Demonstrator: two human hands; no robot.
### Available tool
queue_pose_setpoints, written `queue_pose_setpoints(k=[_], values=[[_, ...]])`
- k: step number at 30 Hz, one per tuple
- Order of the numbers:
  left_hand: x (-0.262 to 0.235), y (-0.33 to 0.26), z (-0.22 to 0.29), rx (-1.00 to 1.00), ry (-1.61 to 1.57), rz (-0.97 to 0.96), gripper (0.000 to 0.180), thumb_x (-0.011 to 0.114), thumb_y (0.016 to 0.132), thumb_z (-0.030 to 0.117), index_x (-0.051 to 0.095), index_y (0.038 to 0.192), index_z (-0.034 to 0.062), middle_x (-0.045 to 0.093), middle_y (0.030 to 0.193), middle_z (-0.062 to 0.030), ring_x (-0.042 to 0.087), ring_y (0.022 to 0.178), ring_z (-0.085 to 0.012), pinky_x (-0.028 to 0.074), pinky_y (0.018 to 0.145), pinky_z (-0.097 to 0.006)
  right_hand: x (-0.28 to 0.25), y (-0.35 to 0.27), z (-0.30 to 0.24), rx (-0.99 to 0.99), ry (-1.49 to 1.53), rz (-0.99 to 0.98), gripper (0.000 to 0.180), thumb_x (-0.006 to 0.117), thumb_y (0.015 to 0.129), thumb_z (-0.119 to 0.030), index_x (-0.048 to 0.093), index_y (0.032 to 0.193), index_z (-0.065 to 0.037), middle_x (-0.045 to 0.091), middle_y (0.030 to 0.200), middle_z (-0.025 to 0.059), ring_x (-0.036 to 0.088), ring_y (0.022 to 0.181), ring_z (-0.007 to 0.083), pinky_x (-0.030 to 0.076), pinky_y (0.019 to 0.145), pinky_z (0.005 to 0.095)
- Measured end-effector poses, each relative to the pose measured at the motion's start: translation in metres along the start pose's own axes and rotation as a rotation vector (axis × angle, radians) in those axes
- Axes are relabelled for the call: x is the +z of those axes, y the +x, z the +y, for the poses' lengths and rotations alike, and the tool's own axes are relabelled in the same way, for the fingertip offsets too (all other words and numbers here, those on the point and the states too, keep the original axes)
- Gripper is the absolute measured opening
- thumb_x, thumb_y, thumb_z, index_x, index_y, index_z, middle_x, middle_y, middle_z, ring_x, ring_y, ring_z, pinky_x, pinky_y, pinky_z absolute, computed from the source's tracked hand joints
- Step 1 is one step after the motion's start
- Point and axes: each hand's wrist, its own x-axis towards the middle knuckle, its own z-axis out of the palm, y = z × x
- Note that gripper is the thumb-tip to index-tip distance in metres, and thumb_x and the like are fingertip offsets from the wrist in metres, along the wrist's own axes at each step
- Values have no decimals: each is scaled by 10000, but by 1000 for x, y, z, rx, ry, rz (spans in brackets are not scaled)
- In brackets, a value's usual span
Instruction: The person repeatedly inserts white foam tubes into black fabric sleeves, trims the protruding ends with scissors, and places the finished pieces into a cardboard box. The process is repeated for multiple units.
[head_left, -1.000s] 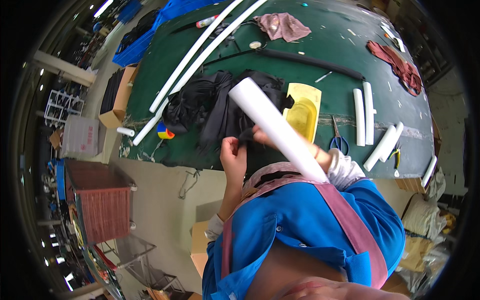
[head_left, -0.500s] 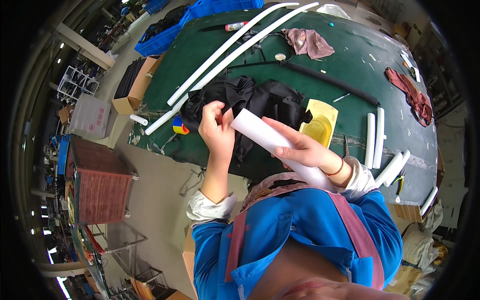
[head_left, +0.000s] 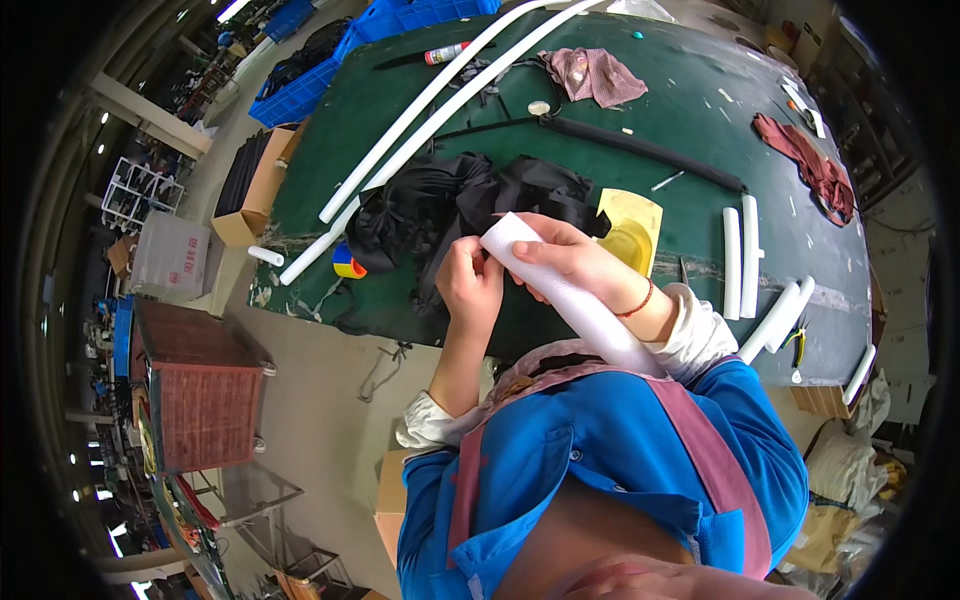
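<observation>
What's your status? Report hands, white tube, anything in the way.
Right hand gripping white tube. Left hand at tube's far end, fingers curled. Black cloth heaped beyond.

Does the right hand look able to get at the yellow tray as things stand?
Probably not while the right hand is wrapped around the white tube; otherwise, the yellow tray lies close by, nothing visible blocking it.

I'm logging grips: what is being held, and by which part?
The right hand grips the white tube near its far end. The left hand curls beside that end; whether it holds anything is unclear.
</observation>
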Motion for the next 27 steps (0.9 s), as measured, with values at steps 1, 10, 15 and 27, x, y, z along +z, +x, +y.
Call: queue_pose_setpoints(k=[1, 10, 15, 27], values=[[1, 0, 0, 4, 8, -2, 191, 696, 735, -26, 536, 817, 38, 490, 604, -64, 493, 485, -210, 387, 449, -317, 2, 1, 3, -27, -71, 62, 433, 605, 893, -266, 500, 1233, -19, 609, 917, 61, 593, 752, 107, 489, 618, 241], [18, -12, 5, -233, -255, 135, 153, 632, 808, -59, 532, 913, -8, 553, 691, -11, 500, 586, -63, 426, 555, -201, -9, 11, 37, -437, -933, 412, 161, 589, 866, -147, 501, 898, -16, 627, 700, 138, 626, 613, 266, 465, 540, 341], [21, -12, 4, -266, -163, 90, 139, 630, 809, -59, 539, 903, -11, 574, 689, -28, 530, 587, -69, 436, 545, -209, 1, 12, 49, -513, -1347, 474, 139, 597, 824, -96, 474, 851, -38, 581, 651, 144, 595, 560, 337, 483, 478, 398], [3, -6, 2, 186, -2, -166, 135, 670, 738, -57, 571, 800, 11, 567, 619, -83, 555, 505, -187, 435, 467, -281, -15, 9, 56, -322, -1330, 286, 152, 589, 830, -144, 504, 802, -22, 582, 647, 154, 600, 593, 348, 475, 501, 394]])
